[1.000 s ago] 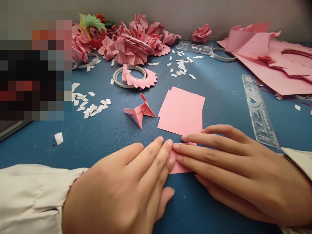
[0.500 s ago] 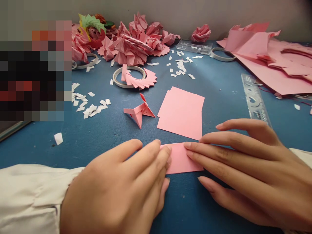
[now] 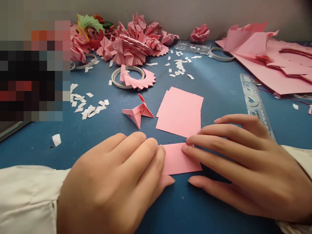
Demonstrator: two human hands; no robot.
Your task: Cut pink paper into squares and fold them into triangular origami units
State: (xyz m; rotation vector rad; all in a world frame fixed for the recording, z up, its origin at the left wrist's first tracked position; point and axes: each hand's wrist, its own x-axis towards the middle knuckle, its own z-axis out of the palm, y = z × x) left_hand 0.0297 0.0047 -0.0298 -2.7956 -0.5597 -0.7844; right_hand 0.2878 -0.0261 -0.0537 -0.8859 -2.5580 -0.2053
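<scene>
A folded strip of pink paper lies flat on the blue table between my hands. My left hand closes over its left end, fingers bent together and the thumb by the lower edge; that end is hidden. With fingers stretched out and spread, my right hand rests its fingertips on the upper right part of the strip, thumb held off below. Just beyond the strip sit several square pink sheets, stacked slightly askew. To their left stands a small folded pink piece with pointed legs.
A roll of tape has a ring of folded pink pieces leaning on it. Pink paper flowers are heaped at the back. White scraps are scattered about. A clear ruler and large pink sheets occupy the right.
My left fingers have bent more and drawn back leftward, and the left thumb has slid right along the lower edge. My right fingers have spread, its thumb shifting left.
</scene>
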